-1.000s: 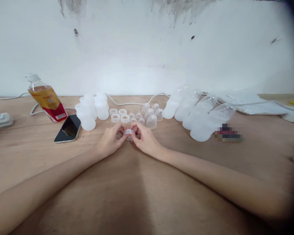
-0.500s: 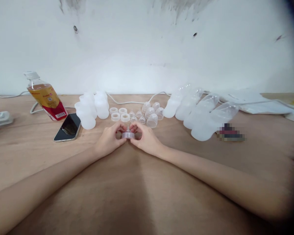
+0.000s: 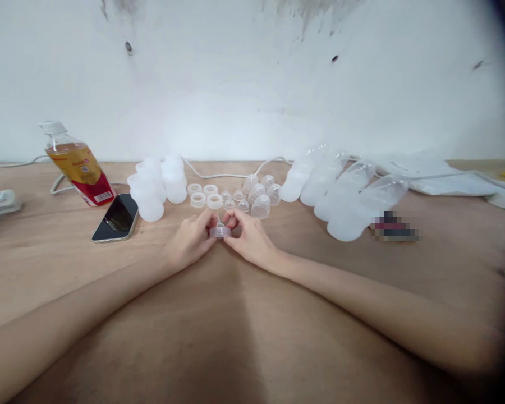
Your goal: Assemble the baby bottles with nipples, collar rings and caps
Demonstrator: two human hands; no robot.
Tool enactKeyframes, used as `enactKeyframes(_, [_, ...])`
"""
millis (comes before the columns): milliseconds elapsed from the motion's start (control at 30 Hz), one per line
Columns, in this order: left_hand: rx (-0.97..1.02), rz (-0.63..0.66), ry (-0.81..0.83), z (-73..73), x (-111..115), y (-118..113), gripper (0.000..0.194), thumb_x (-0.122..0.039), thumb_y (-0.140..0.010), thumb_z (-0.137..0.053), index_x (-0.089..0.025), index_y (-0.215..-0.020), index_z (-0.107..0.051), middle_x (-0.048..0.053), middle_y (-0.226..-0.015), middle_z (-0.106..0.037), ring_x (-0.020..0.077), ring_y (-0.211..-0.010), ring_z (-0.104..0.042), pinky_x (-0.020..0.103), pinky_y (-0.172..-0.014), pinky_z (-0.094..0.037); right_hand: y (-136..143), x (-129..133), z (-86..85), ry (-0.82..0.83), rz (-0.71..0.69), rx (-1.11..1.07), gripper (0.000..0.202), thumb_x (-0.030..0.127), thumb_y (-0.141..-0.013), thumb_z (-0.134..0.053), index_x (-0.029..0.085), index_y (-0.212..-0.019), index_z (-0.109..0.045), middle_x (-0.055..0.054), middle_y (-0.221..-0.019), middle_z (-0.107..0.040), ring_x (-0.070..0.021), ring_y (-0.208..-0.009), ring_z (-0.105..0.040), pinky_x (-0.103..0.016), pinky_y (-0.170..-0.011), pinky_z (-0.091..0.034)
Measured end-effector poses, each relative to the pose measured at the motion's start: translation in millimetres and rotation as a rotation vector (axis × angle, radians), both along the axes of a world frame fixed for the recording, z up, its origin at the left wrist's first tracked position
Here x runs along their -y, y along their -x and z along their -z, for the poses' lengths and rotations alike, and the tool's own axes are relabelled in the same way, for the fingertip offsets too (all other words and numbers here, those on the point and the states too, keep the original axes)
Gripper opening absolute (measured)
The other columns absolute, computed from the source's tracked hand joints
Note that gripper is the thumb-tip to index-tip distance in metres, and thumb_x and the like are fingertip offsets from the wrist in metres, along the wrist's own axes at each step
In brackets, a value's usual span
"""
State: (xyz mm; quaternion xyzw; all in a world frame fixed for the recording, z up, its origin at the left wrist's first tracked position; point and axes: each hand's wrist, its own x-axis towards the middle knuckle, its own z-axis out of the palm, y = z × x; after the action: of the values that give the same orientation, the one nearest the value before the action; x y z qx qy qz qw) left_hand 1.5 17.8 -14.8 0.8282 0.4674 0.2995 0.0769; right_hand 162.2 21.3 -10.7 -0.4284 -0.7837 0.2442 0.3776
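Between my two hands a clear baby-bottle collar ring (image 3: 220, 232) is held level just above the wooden table, with a translucent nipple (image 3: 220, 220) pointing up out of it. My left hand (image 3: 192, 239) is closed on the ring's left side, its forefinger close to the nipple. From the right, my right hand (image 3: 253, 241) grips the same ring between thumb and fingers. Just behind the hands lie several loose collar rings (image 3: 198, 200), several small nipples (image 3: 243, 204) and several clear dome caps (image 3: 260, 207).
White bottle bodies (image 3: 151, 207) stand in a group at left; capped bottles (image 3: 347, 221) stand at right. A phone (image 3: 115, 219) and a drink bottle (image 3: 84, 174) are on the left. A white cable (image 3: 219, 175) runs along the wall behind. White bags (image 3: 425, 177) lie at back right.
My left fingers have shifted slightly in towards the nipple, whose tip now shows less and leans a little. The ring stays in both hands at the same place.
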Motion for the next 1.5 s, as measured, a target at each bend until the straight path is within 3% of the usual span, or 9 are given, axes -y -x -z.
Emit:
enactKeyframes(300, [0.031, -0.012, -0.027, 3.8, -2.9, 3.3, 0.018, -0.015, -0.069, -0.055, -0.021, -0.079, -0.041, -0.005, -0.067, -0.051, 0.0097, -0.057, -0.049, 0.019, -0.052, -0.033, -2.0, -4.3, 2.2, -0.015, -0.088, -0.080, 0.026, 0.005, -0.059, -0.049, 0.019, -0.081, -0.045, 0.000, -0.081, -0.054, -0.0131, -0.079, -0.053, -0.026, -0.071, -0.042])
enactKeyframes(633, [-0.012, -0.044, -0.041, 1.2, 1.4, -2.8, 0.016, -0.018, -0.068, -0.052, -0.021, -0.071, -0.036, -0.006, -0.060, -0.046, 0.0099, -0.051, -0.046, 0.020, -0.048, -0.030, -0.5, -1.8, 4.1, -0.061, -0.048, -0.037, 0.027, 0.006, -0.060, -0.051, 0.020, -0.082, -0.045, 0.003, -0.071, -0.052, -0.0119, -0.069, -0.051, -0.025, -0.064, -0.042])
enactKeyframes(867, [-0.071, -0.064, -0.054, -0.9, 5.6, -6.2, 0.014, -0.011, -0.068, -0.046, -0.021, -0.071, -0.037, -0.005, -0.058, -0.046, 0.0118, -0.051, -0.046, 0.022, -0.048, -0.028, 0.1, -1.0, 5.4, -0.025, -0.021, -0.054, 0.025, 0.006, -0.060, -0.050, 0.020, -0.081, -0.046, 0.002, -0.071, -0.052, -0.0114, -0.067, -0.051, -0.024, -0.061, -0.043])
enactKeyframes(1000, [0.074, -0.083, 0.009, -4.2, 3.8, -7.2, 0.014, -0.015, -0.069, -0.049, -0.020, -0.064, -0.037, -0.005, -0.056, -0.048, 0.0108, -0.050, -0.048, 0.022, -0.048, -0.031, -0.4, -2.0, 5.1, 0.013, -0.032, -0.083, 0.022, 0.007, -0.063, -0.050, 0.019, -0.081, -0.046, 0.003, -0.069, -0.051, -0.0099, -0.062, -0.050, -0.023, -0.058, -0.043])
enactKeyframes(1167, [0.498, 0.033, 0.386, -5.2, -2.3, -4.7, 0.023, -0.031, -0.070, -0.057, -0.021, -0.074, -0.037, -0.003, -0.065, -0.061, 0.0137, -0.057, -0.059, 0.022, -0.053, -0.043, -1.2, -4.0, 3.3, -0.031, -0.063, -0.111, 0.016, 0.018, -0.077, -0.046, 0.018, -0.093, -0.049, -0.004, -0.086, -0.056, -0.0132, -0.077, -0.055, -0.026, -0.066, -0.045])
enactKeyframes(1233, [0.542, 0.056, 0.435, -6.5, -1.5, -4.6, 0.023, -0.034, -0.072, -0.056, -0.020, -0.079, -0.039, -0.002, -0.068, -0.064, 0.0145, -0.060, -0.061, 0.024, -0.056, -0.045, -1.4, -3.7, 2.2, -0.062, -0.058, -0.100, 0.018, 0.021, -0.082, -0.041, 0.018, -0.096, -0.050, -0.005, -0.092, -0.058, -0.0144, -0.082, -0.055, -0.028, -0.070, -0.045])
enactKeyframes(1400, [0.261, -0.024, 0.133, -10.2, 5.8, -6.3, 0.014, -0.032, -0.076, -0.051, -0.019, -0.082, -0.051, -0.003, -0.066, -0.060, 0.0113, -0.055, -0.055, 0.021, -0.053, -0.039, -1.8, 0.7, -0.8, -0.169, -0.046, -0.038, 0.019, 0.019, -0.084, -0.036, 0.018, -0.094, -0.052, -0.006, -0.094, -0.058, -0.0153, -0.086, -0.053, -0.028, -0.071, -0.043])
enactKeyframes(1500, [0.220, -0.023, 0.086, -9.8, 6.4, -6.3, 0.014, -0.028, -0.079, -0.046, -0.018, -0.079, -0.055, -0.002, -0.065, -0.057, 0.0099, -0.055, -0.051, 0.020, -0.052, -0.038, -1.8, 3.2, -1.4, -0.213, -0.077, 0.006, 0.017, 0.017, -0.083, -0.036, 0.018, -0.090, -0.052, -0.006, -0.089, -0.056, -0.0153, -0.084, -0.052, -0.027, -0.069, -0.043])
